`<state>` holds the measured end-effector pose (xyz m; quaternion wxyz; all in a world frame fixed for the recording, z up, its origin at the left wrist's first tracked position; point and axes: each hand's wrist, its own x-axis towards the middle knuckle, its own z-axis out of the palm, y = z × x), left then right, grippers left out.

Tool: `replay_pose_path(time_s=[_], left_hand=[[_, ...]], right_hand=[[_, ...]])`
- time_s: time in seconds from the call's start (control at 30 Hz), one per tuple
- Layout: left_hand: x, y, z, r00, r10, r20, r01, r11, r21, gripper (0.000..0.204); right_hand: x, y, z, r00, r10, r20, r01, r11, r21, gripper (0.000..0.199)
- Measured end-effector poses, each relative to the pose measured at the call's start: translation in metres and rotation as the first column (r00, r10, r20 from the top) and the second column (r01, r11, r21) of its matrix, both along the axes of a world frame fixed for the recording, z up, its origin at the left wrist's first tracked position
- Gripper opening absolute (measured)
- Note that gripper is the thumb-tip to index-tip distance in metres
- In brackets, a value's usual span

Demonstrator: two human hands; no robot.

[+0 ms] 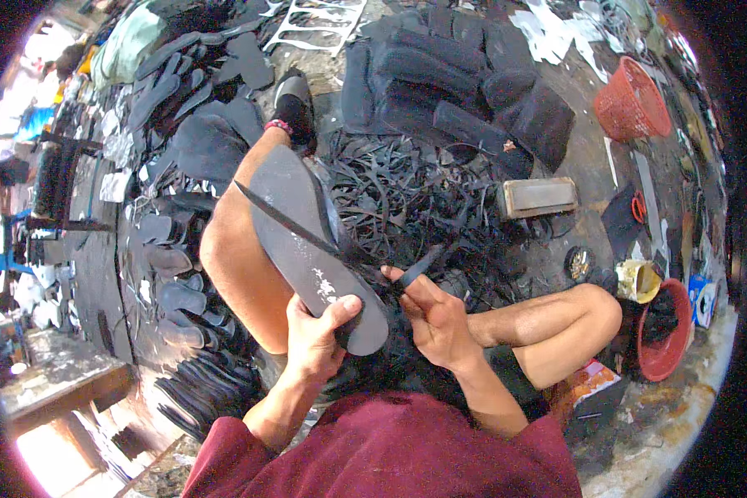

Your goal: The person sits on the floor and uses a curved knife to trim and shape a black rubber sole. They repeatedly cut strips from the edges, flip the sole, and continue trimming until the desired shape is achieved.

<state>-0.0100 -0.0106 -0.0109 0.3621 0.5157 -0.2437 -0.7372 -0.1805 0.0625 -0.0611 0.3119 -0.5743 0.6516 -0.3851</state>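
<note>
The left hand (314,332) grips the heel end of a flat, dark grey rubber sole (311,241), thumb on top. The sole is foot-shaped, matte, flecked with white near the heel, and rests along the person's bare left leg (236,249). A thin curling strip (278,217) peels across its face. The right hand (436,319) is closed around a dark knife (417,267), its blade at the sole's edge. Black rubber trimmings (407,199) lie tangled on the floor just beyond; a red mesh basket (631,100) sits well apart.
</note>
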Motion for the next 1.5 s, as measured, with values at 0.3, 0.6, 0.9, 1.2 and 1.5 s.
replay_pose_path(time_s=[0.3, 0.6, 0.9, 1.2, 1.5], left_hand=[[0.005, 0.007, -0.005, 0.997, -0.029, -0.068, 0.027, 0.999, -0.028, 0.043], [0.028, 0.019, -0.018, 0.988, -0.016, -0.156, 0.037, 0.990, 0.137, 0.046], [0.039, 0.030, 0.014, 0.974, -0.214, -0.070, 0.212, 0.977, -0.035, 0.066], [0.055, -0.027, 0.021, 0.683, -0.103, 0.723, 0.710, 0.328, -0.624, 0.088], [0.102, -0.308, 0.068, -0.055, 0.873, 0.484, 0.538, 0.434, -0.723, 0.093]], right_hand=[[0.042, -0.076, -0.023, 0.978, -0.151, 0.145, 0.164, 0.983, -0.082, 0.022], [0.065, -0.104, -0.012, 0.939, -0.319, 0.129, 0.332, 0.938, -0.099, 0.034], [-0.034, -0.036, -0.069, 0.456, -0.569, 0.684, 0.068, 0.789, 0.611, 0.055], [-0.048, 0.092, 0.025, 0.977, -0.099, -0.189, 0.165, 0.910, 0.380, 0.081], [-0.073, 0.091, 0.020, 0.958, 0.140, -0.250, -0.016, 0.897, 0.442, 0.076]])
